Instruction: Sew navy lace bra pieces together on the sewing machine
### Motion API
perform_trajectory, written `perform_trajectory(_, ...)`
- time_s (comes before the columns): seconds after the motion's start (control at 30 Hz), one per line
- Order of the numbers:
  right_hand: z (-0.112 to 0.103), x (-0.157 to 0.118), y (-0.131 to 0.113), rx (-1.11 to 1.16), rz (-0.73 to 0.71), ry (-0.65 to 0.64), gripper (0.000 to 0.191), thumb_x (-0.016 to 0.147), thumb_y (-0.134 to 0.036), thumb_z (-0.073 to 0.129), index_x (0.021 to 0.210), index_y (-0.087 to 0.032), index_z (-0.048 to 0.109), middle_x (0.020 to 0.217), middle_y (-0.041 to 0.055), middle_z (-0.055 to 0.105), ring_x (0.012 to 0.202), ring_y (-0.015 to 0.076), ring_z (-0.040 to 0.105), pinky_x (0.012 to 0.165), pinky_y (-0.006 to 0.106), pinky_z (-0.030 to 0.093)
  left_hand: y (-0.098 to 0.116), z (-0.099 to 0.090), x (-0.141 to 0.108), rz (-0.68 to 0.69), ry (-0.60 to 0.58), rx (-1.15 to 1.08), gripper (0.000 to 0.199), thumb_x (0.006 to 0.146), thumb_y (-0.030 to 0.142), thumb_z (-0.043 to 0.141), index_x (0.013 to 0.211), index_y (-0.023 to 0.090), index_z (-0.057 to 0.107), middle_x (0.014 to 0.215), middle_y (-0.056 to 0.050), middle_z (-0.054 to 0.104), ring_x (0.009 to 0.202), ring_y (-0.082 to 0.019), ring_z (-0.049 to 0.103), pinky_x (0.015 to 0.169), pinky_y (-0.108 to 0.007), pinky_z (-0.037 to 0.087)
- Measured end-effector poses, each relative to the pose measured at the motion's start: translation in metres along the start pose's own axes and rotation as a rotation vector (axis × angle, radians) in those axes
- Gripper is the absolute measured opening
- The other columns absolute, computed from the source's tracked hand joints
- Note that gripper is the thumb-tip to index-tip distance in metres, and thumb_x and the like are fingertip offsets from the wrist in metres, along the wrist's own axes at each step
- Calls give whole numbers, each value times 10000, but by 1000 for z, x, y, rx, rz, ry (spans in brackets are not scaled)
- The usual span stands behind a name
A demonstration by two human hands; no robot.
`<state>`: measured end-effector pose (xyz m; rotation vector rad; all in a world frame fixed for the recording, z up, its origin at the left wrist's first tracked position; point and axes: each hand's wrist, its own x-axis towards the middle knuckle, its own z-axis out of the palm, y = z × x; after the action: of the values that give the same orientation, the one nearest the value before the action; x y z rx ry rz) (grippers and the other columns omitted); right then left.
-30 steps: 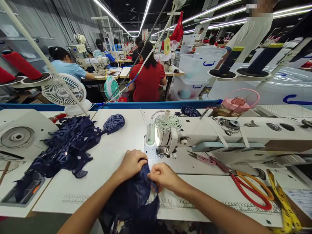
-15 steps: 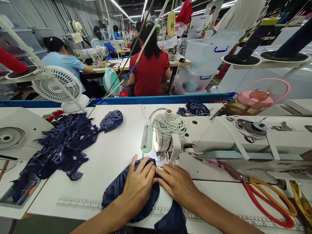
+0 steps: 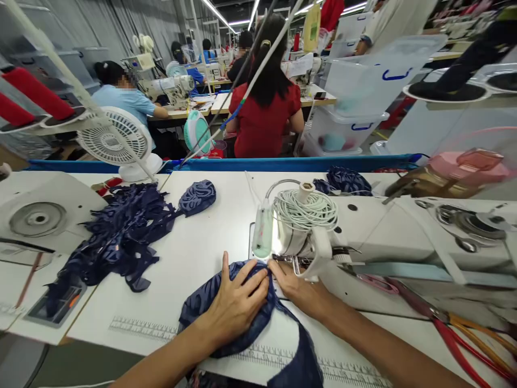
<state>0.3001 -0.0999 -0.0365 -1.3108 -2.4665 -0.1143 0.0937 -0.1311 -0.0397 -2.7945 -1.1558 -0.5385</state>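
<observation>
My left hand [image 3: 238, 304] lies palm down over a navy patterned fabric piece [image 3: 197, 304], fingers spread and pressing it to the table. Beside the presser foot [image 3: 301, 264] of the sewing machine [image 3: 375, 226], my right hand [image 3: 301, 288] has its fingers together at the edge of the same fabric; its thumb is largely hidden. A plain navy strip [image 3: 305, 350] trails from the piece toward the table's front edge. Just behind my fingertips hangs a small lit work lamp [image 3: 263, 231].
Navy fabric scraps [image 3: 121, 231] are heaped left, with a padded cup-shaped piece [image 3: 197, 197] beside them. Scissors [image 3: 440, 318] lie at right. A printed ruler [image 3: 137, 327] runs along the front. A white fan [image 3: 115, 137] and seated co-workers [image 3: 264, 108] are beyond the blue-edged table.
My right hand has moved forward, its fingertips now at the fabric edge by the presser foot. The fabric has shifted slightly, and the view has swung left.
</observation>
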Motion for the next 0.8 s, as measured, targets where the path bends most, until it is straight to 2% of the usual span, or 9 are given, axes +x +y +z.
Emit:
perform_trajectory(0.13, -12, -24, 8, -73, -71, -39, 292, 915, -79, 385, 1040, -162, 635, 613, 30, 604, 540, 152, 524, 506, 257, 331, -3, 0, 4, 10, -9, -49, 305, 981, 259, 443, 1251, 211, 576, 1312, -71, 618, 1335, -260, 425, 1102, -689, -134)
perform_trajectory(0.27, -9, -28, 5, -52, -39, -38, 444, 835, 1, 355, 1138, -169, 633, 676, 43, 652, 573, 165, 553, 548, 270, 373, -2, 4, 8, 31, -25, -31, 296, 982, 240, 438, 1241, 209, 577, 1322, -60, 612, 1326, -249, 430, 1095, -689, -141)
perform_trajectory(0.37, -4, -24, 0, -9, -8, -23, 451, 815, 7, 379, 1115, -186, 655, 689, 46, 660, 645, 184, 600, 607, 284, 418, 1, 8, 8, 2, -12, 19, 294, 978, 225, 443, 1237, 215, 581, 1317, -81, 612, 1314, -266, 444, 1083, -730, -85)
perform_trajectory(0.47, -1, -25, 1, 50, 2, 67, 412, 860, -43, 399, 1155, -183, 649, 721, 57, 674, 691, 185, 623, 626, 278, 449, 1, 9, 11, -24, -24, 11, 294, 974, 237, 449, 1231, 224, 589, 1291, -93, 626, 1280, -283, 478, 1085, -745, 24)
perform_trajectory(0.53, -2, -29, 4, 102, -4, 164, 353, 890, -81, 420, 1121, -181, 668, 718, 51, 672, 659, 164, 614, 602, 262, 454, 0, 7, 14, -19, -50, -19, 295, 976, 236, 438, 1230, 221, 587, 1275, -91, 634, 1256, -286, 498, 1083, -743, 76)
perform_trajectory(0.63, -2, -33, 8, 164, 32, 289, 282, 877, -79, 454, 918, -187, 711, 671, 28, 652, 589, 126, 586, 558, 237, 443, -2, 4, 19, -5, -74, -39, 305, 981, 221, 414, 1236, 209, 582, 1276, -99, 631, 1235, -296, 511, 1071, -749, 105)
perform_trajectory(0.7, -1, -34, 9, 176, 80, 313, 278, 851, -73, 454, 840, -189, 707, 660, 25, 650, 587, 120, 589, 548, 231, 443, -2, 3, 21, -6, -77, -43, 309, 980, 217, 412, 1237, 207, 584, 1270, -108, 633, 1224, -301, 518, 1066, -747, 127)
perform_trajectory(0.8, 2, -34, 11, 170, 122, 309, 267, 820, -78, 450, 822, -183, 695, 640, 22, 646, 564, 122, 579, 525, 235, 433, -3, 2, 24, -17, -77, -46, 315, 972, 207, 420, 1235, 207, 592, 1245, -117, 645, 1206, -304, 531, 1060, -735, 176)
